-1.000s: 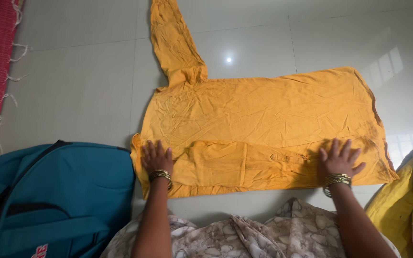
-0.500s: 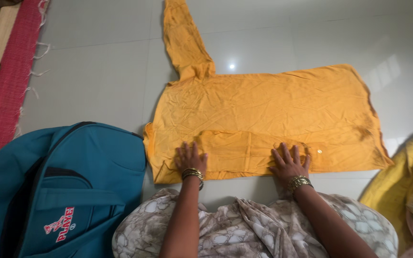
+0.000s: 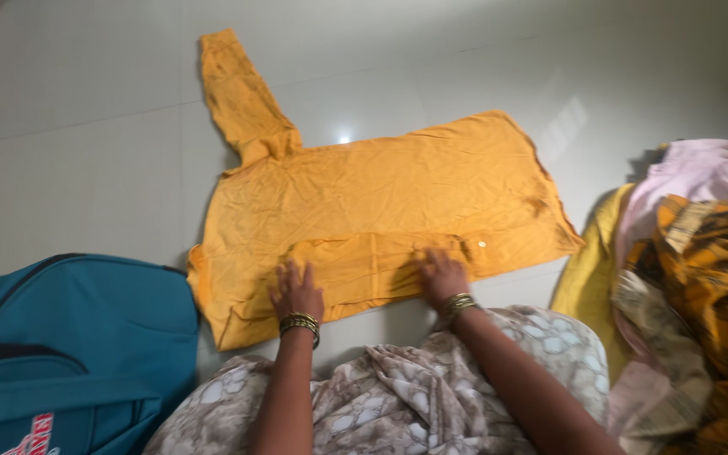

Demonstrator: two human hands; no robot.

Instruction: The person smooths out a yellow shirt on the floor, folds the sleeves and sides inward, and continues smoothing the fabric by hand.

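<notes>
An orange long-sleeved garment (image 3: 381,194) lies spread flat on the pale tiled floor (image 3: 86,168), one sleeve stretching away to the upper left and the near sleeve folded in over the body. My left hand (image 3: 295,291) rests flat on the near folded edge, fingers apart. My right hand (image 3: 441,274) presses flat on the same folded strip, a little to the right, next to a small button. Both wrists wear gold bangles. Neither hand grips the cloth.
A teal backpack (image 3: 61,345) lies at the lower left, close to the garment's corner. A heap of clothes (image 3: 693,278) in yellow, pink and patterned orange sits at the right. My patterned beige clothing (image 3: 398,396) fills the bottom middle.
The view has swung right, bringing the clothes heap into sight. My hands have kept moving closer together along the garment's near folded edge.
</notes>
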